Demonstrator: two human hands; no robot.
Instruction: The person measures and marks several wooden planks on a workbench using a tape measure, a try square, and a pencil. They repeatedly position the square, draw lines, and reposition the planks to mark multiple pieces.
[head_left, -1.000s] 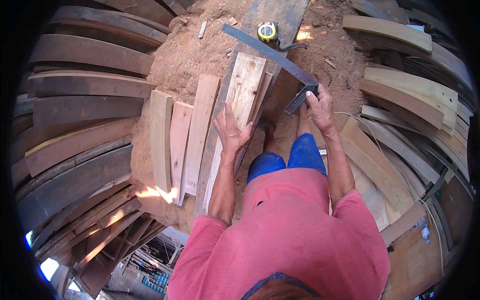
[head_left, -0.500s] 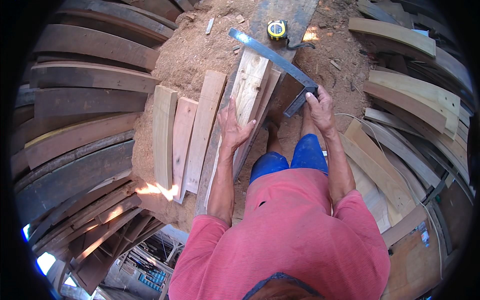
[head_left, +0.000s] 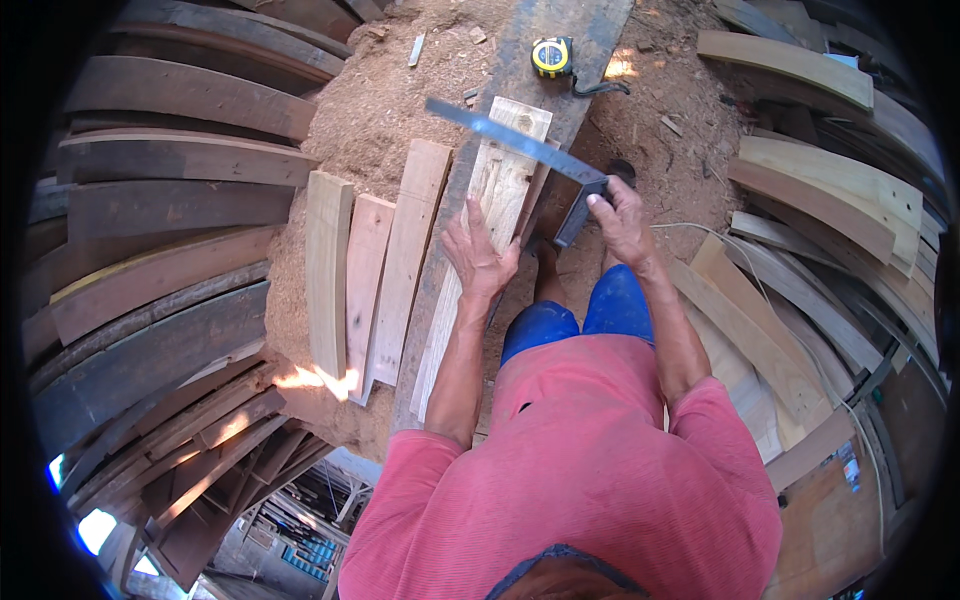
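Observation:
A pale wooden board (head_left: 500,178) with a knot lies lengthwise on the long workbench plank (head_left: 575,30). My left hand (head_left: 480,255) grips this board across its width, fingers at the left edge and thumb at the right. My right hand (head_left: 622,222) is closed around the dark stock of a carpenter's square (head_left: 520,143). The square's long metal blade reaches left across the board near its far end. I cannot tell whether the blade touches the wood. A second board shows partly beneath the pale one's right side. Beyond them sits a yellow and black tape measure (head_left: 551,58).
Left of the bench, several cut boards (head_left: 413,225) lean over a sawdust heap (head_left: 375,120). Stacked timber (head_left: 190,160) lines the left side, and more planks (head_left: 815,200) lie at the right. A thin pale cable (head_left: 770,300) runs over the right-hand planks.
The square has moved left and slightly nearer, over the board. My left hand has gone from lying spread to gripping the board, which has shifted slightly right at its far end.

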